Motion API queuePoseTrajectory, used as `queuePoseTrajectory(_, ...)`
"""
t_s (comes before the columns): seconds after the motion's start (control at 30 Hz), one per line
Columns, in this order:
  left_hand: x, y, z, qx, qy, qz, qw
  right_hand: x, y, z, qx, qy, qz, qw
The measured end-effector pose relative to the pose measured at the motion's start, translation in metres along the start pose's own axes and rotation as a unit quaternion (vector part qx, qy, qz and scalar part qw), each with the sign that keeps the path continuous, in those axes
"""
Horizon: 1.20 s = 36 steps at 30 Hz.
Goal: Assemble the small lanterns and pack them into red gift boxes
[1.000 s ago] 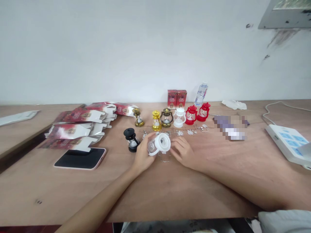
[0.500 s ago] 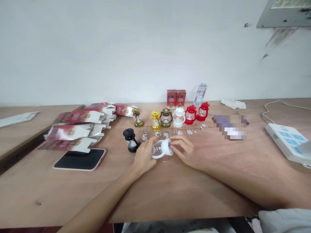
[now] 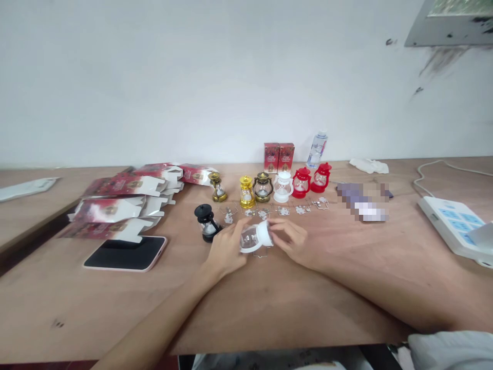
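A small white lantern [image 3: 251,238] with a clear globe lies tilted on its side between my hands, just above the table. My left hand [image 3: 228,246] is closed around its left end. At the other end, the fingers of my right hand [image 3: 289,237] are bent against the white base [image 3: 265,234]; their tips are partly hidden behind it. Beneath the lantern a thin bent wire [image 3: 261,255] shows on the table. A black lantern [image 3: 207,223] stands just left of my left hand. Behind my hands, small metal wires and white pieces [image 3: 264,213] lie in a row.
Several lanterns in gold [image 3: 246,191], bronze, white [image 3: 283,187] and red [image 3: 301,183] stand in a row behind. Flattened red boxes [image 3: 115,208] and a phone [image 3: 126,253] lie left. Two upright boxes [image 3: 279,158] and a bottle [image 3: 317,150] are by the wall; a power strip [image 3: 454,226] is right.
Both hands stay around the white lantern in almost the same place. The fingers of my right hand have shifted slightly at its base. The whole view has moved a little.
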State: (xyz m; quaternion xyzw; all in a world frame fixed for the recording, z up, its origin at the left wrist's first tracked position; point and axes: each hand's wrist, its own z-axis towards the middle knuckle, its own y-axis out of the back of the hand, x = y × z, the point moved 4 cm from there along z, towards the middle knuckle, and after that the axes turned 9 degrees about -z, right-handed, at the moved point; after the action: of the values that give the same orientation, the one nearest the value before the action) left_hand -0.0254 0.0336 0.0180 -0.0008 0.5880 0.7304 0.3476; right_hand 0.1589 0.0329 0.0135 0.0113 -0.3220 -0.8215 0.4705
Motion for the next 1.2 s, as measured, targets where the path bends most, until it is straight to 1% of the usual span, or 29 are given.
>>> queuePoseTrajectory(0.17, -0.0024, -0.0002, -0.0002, 0.007, 0.006, -0.001, 1.000, -0.0007, 0.0000, -0.0006, 0.003, 0.004, -0.003, 1.000)
queuePoseTrajectory(0.33, -0.0030, -0.0022, -0.0011, 0.010, 0.018, -0.037, 0.999, -0.0010, 0.0010, -0.0009, 0.006, -0.009, -0.004, 1.000)
queuePoseTrajectory(0.43, -0.0018, -0.0030, -0.0017, 0.009, 0.036, -0.055, 0.998, 0.0000, 0.0011, -0.0005, -0.001, -0.006, 0.004, 1.000)
queuePoseTrajectory(0.57, -0.0028, -0.0020, -0.0018, 0.005, 0.037, -0.070, 0.997, 0.0034, 0.0028, 0.0021, -0.020, 0.011, 0.018, 1.000)
queuePoseTrajectory(0.8, -0.0036, -0.0001, -0.0016, 0.001, 0.033, -0.044, 0.998, 0.0065, 0.0046, 0.0067, -0.008, 0.011, 0.043, 0.999)
queuePoseTrajectory(0.93, -0.0017, 0.0007, -0.0011, -0.001, 0.017, -0.026, 1.000, 0.0058, 0.0024, 0.0056, 0.002, 0.017, 0.048, 0.999)
queuePoseTrajectory(1.03, 0.0004, 0.0008, -0.0007, 0.002, 0.011, -0.014, 1.000, 0.0044, 0.0000, 0.0040, 0.001, 0.026, 0.042, 0.999)
queuePoseTrajectory(1.2, 0.0030, -0.0002, -0.0005, 0.008, 0.013, -0.002, 1.000, 0.0030, -0.0024, 0.0019, -0.010, 0.049, 0.000, 0.999)
